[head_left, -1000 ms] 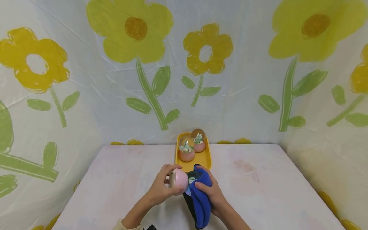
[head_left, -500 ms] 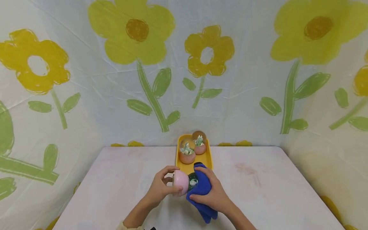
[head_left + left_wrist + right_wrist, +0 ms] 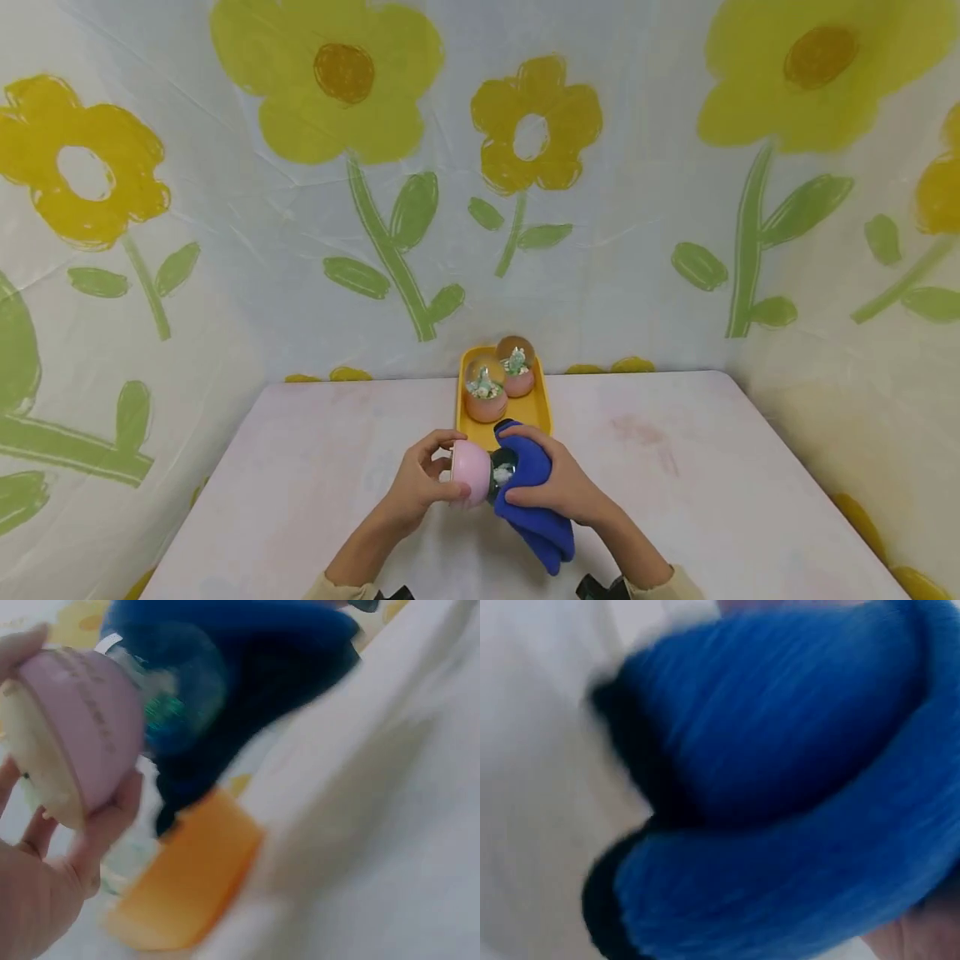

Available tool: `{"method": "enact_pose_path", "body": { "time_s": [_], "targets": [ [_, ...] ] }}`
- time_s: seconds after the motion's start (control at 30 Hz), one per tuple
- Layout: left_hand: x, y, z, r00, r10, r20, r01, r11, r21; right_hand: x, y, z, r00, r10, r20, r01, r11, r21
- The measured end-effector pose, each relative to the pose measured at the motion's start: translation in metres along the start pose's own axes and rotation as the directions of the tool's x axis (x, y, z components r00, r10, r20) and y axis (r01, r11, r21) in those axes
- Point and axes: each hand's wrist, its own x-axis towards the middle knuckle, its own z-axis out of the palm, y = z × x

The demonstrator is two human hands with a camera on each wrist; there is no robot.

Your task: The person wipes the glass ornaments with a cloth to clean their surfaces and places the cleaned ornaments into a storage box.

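My left hand (image 3: 420, 482) grips the pink base of a snow globe (image 3: 471, 473), which lies on its side in the air with the glass dome pointing right. In the left wrist view, fingers and thumb go round the base of the snow globe (image 3: 94, 724), and faint lettering runs along it. My right hand (image 3: 558, 479) holds a blue cloth (image 3: 528, 467) with dark edges against the dome, covering much of the glass. The cloth (image 3: 780, 750) fills most of the right wrist view, its loose end folded and hanging down.
Just beyond the hands, a yellow tray (image 3: 536, 412) stands on the pale table (image 3: 337, 467). Two more snow globes with pink bases, a nearer one (image 3: 486, 404) and a farther one (image 3: 517, 379), stand upright in it. A flower-printed backdrop (image 3: 615, 275) rises behind the table.
The right hand and cloth have shifted round the dome, and the cloth's hanging end has swung to the right. The left hand keeps its grip on the base, which has turned slightly.
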Motion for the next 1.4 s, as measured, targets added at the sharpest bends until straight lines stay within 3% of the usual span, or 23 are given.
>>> {"method": "enact_pose_path", "body": {
  "time_s": [0.07,0.13,0.23,0.3,0.37,0.43,0.5,0.6,0.67,0.7,0.77,0.83,0.9,0.97,1.0,1.03,1.13,1.2,1.23,1.27,1.3,1.33,1.4],
  "targets": [
    [-0.003,-0.006,0.001,0.996,-0.085,0.01,0.086,0.986,-0.143,-0.002,0.002,0.001,0.999,0.039,0.008,-0.04,0.99,0.134],
    [-0.005,-0.013,0.004,0.98,-0.195,0.038,0.197,0.932,-0.305,-0.004,0.002,0.003,0.998,0.066,-0.015,-0.062,0.98,0.19],
    [-0.005,-0.017,0.007,0.93,-0.364,0.049,0.341,0.806,-0.484,-0.006,-0.001,0.007,0.995,0.035,-0.092,-0.025,0.993,0.117],
    [-0.002,-0.014,0.008,0.893,-0.448,0.037,0.399,0.752,-0.524,-0.006,-0.003,0.009,0.991,-0.022,-0.131,0.02,1.0,-0.015],
    [-0.001,-0.009,0.008,0.873,-0.488,0.004,0.422,0.75,-0.509,-0.006,-0.004,0.012,0.981,-0.125,-0.146,0.101,0.981,-0.165],
    [0.0,-0.002,0.008,0.879,-0.476,-0.027,0.417,0.794,-0.442,-0.006,-0.004,0.013,0.965,-0.22,-0.14,0.173,0.942,-0.286],
    [0.0,0.006,0.008,0.911,-0.408,-0.063,0.365,0.867,-0.339,-0.006,-0.004,0.015,0.951,-0.272,-0.144,0.211,0.916,-0.34],
    [-0.003,0.015,0.007,0.976,-0.194,-0.102,0.183,0.977,-0.11,-0.004,-0.003,0.015,0.964,-0.219,-0.151,0.174,0.949,-0.264],
    [-0.003,0.019,0.005,0.997,0.014,-0.071,-0.008,0.996,0.092,-0.001,-0.003,0.014,0.983,-0.117,-0.144,0.099,0.987,-0.128],
    [-0.003,0.02,0.003,0.992,0.118,-0.038,-0.109,0.976,0.188,0.001,-0.004,0.013,0.99,-0.061,-0.125,0.056,0.997,-0.046],
    [0.0,0.021,0.0,0.954,0.291,0.069,-0.297,0.893,0.338,0.006,-0.005,0.011,0.996,0.055,-0.068,-0.045,0.99,0.132],
    [0.003,0.021,-0.003,0.902,0.395,0.175,-0.43,0.785,0.445,0.01,-0.007,0.008,0.986,0.167,0.026,-0.167,0.931,0.324],
    [0.004,0.02,-0.005,0.868,0.439,0.234,-0.495,0.711,0.5,0.012,-0.008,0.007,0.965,0.244,0.097,-0.261,0.859,0.441],
    [0.004,0.018,-0.005,0.854,0.462,0.238,-0.514,0.683,0.519,0.012,-0.008,0.009,0.955,0.282,0.098,-0.293,0.829,0.476],
    [0.004,0.015,-0.005,0.857,0.467,0.219,-0.508,0.696,0.507,0.012,-0.008,0.011,0.957,0.279,0.075,-0.281,0.838,0.469],
    [0.003,0.013,-0.005,0.864,0.468,0.186,-0.496,0.724,0.479,0.01,-0.008,0.013,0.965,0.262,0.031,-0.249,0.868,0.43],
    [0.001,0.004,-0.005,0.91,0.412,0.052,-0.407,0.858,0.314,0.006,-0.009,0.024,0.974,0.168,-0.151,-0.132,0.966,0.222],
    [-0.001,-0.001,-0.005,0.959,0.279,-0.042,-0.271,0.953,0.133,0.003,-0.009,0.03,0.968,0.065,-0.242,-0.058,0.998,0.038],
    [-0.001,-0.002,-0.003,0.98,0.184,-0.074,-0.182,0.983,0.026,0.002,-0.009,0.031,0.962,-0.003,-0.274,-0.014,0.998,-0.06],
    [-0.002,-0.002,-0.002,0.993,0.082,-0.086,-0.089,0.993,-0.083,0.002,-0.008,0.032,0.954,-0.081,-0.288,0.038,0.987,-0.154],
    [-0.002,-0.003,0.0,0.996,-0.027,-0.082,0.01,0.981,-0.194,0.001,-0.007,0.032,0.942,-0.17,-0.289,0.098,0.964,-0.245],
    [-0.002,-0.002,0.001,0.988,-0.141,-0.071,0.113,0.947,-0.301,0.001,-0.006,0.032,0.928,-0.253,-0.275,0.159,0.933,-0.322],
    [-0.002,-0.002,0.002,0.95,-0.312,-0.012,0.274,0.852,-0.446,0.002,-0.004,0.029,0.892,-0.395,-0.222,0.275,0.861,-0.428]
  ]
}}
